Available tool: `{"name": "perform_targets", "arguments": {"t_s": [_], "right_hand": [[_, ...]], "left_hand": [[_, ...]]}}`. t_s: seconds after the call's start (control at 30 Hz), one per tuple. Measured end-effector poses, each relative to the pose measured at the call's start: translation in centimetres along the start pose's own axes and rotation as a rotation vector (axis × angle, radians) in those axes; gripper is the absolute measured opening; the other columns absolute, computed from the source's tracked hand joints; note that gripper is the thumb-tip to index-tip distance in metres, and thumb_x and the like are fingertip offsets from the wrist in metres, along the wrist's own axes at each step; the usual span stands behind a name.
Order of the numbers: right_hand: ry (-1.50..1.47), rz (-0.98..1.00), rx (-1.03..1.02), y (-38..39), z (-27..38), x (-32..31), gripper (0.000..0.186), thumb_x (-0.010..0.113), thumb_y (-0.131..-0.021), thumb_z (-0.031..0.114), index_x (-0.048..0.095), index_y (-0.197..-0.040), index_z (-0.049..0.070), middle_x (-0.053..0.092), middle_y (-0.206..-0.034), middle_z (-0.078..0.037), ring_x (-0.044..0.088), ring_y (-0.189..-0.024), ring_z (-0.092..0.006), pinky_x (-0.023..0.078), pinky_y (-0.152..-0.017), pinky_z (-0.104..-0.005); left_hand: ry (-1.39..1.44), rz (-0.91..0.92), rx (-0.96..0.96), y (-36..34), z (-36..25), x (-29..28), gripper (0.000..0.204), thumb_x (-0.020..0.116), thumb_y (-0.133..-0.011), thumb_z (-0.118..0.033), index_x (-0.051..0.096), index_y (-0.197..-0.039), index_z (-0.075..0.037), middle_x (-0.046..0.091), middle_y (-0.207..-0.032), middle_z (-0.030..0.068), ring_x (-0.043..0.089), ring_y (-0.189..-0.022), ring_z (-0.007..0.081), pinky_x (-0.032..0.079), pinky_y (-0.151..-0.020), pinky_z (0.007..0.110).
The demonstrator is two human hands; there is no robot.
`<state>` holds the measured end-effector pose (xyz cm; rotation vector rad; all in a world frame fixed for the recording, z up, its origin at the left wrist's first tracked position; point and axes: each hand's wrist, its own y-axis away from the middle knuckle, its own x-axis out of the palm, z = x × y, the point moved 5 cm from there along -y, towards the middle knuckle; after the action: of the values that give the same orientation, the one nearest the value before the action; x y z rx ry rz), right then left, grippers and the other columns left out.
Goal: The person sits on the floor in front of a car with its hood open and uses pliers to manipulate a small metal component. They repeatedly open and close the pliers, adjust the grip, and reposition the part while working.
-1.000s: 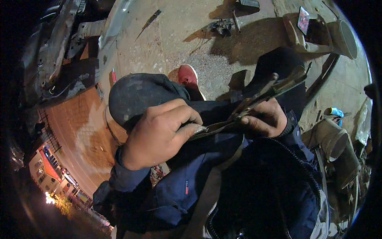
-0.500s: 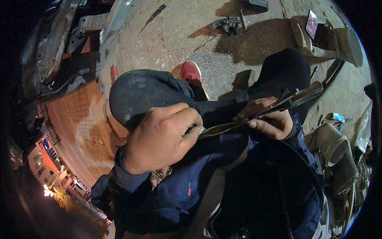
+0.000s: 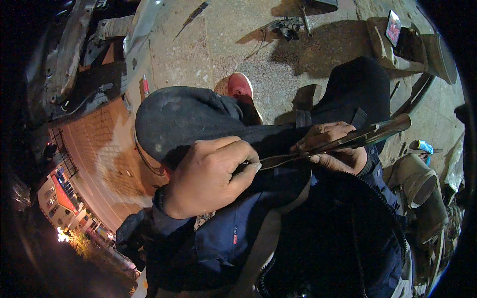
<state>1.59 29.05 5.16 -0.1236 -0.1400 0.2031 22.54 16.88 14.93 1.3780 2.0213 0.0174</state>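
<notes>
Over my lap is a long, narrow, dark strip-like piece (image 3: 380,133) with a rounded right end; I cannot make out its exact kind. My right hand (image 3: 338,149) wraps round its middle, thumb below and fingers above. At the strip's left end, my left hand (image 3: 211,174) is closed in a pinch, thumb against forefinger. A small pale bit (image 3: 257,167) shows at those fingertips, and the rest of what they grip is hidden by the hand.
A phone (image 3: 393,28) leans on a pale plastic duct-like part (image 3: 380,47) at the far right. Pipe-like parts (image 3: 417,181) lie at my right. A screwdriver-like tool (image 3: 191,19), a wrench (image 3: 306,22) and a dark metal part (image 3: 289,29) rest on the floor. Vehicle bodywork (image 3: 64,64) stands at left.
My left hand has shifted slightly right and down, still pinching. The strip's right end has dropped a little and turned, while my right hand keeps its hold.
</notes>
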Motion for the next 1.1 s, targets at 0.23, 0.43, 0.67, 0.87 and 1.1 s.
{"name": "perform_targets", "arguments": {"t_s": [0.23,0.43,0.67,0.87,1.1], "right_hand": [[0.080,0.051,0.054,0.6,0.1,0.0,0.016,0.074,-0.100,0.007,0.074,-0.107,-0.007,0.079,-0.108,-0.024,0.079,-0.099,-0.0385,0.062,-0.088,-0.0473],[0.029,-0.035,0.154,0.6,-0.3,0.2,0.015,0.076,-0.101,0.009,0.077,-0.108,-0.004,0.077,-0.099,-0.019,0.076,-0.092,-0.0356,0.058,-0.083,-0.0440],[-0.090,0.038,0.321,-0.1,-0.2,0.4,0.022,0.067,-0.108,0.018,0.070,-0.116,-0.002,0.073,-0.092,-0.017,0.071,-0.083,-0.0277,0.053,-0.076,-0.0399],[-0.174,0.097,0.420,-0.5,-0.7,1.0,0.025,0.062,-0.111,0.019,0.069,-0.122,-0.001,0.073,-0.100,-0.014,0.066,-0.093,-0.0183,0.053,-0.084,-0.0367],[-0.164,0.152,0.463,-1.2,-1.2,1.7,0.027,0.060,-0.110,0.017,0.069,-0.126,-0.003,0.075,-0.104,-0.016,0.070,-0.097,-0.0214,0.055,-0.089,-0.0376]], "left_hand": [[0.027,-0.013,-0.049,-0.6,0.2,0.5,0.009,0.079,-0.091,-0.005,0.073,-0.094,0.001,0.072,-0.087,0.0160,0.074,-0.076,0.0285,0.056,-0.068,0.037],[0.146,0.009,-0.037,-0.9,0.3,1.2,0.011,0.078,-0.090,-0.004,0.073,-0.099,0.000,0.072,-0.090,0.0162,0.073,-0.080,0.0312,0.056,-0.072,0.038],[0.143,0.115,0.046,-2.4,1.0,2.2,0.016,0.076,-0.089,-0.004,0.074,-0.104,-0.001,0.070,-0.096,0.0153,0.072,-0.088,0.0327,0.055,-0.081,0.039],[0.092,0.051,-0.025,-1.9,0.9,3.0,0.017,0.075,-0.091,-0.002,0.071,-0.108,-0.001,0.071,-0.099,0.0146,0.073,-0.088,0.0298,0.058,-0.078,0.039],[0.124,0.043,-0.196,-0.4,2.0,4.1,0.020,0.078,-0.090,0.000,0.068,-0.107,-0.003,0.073,-0.096,0.0102,0.074,-0.082,0.0218,0.060,-0.076,0.036]]}}
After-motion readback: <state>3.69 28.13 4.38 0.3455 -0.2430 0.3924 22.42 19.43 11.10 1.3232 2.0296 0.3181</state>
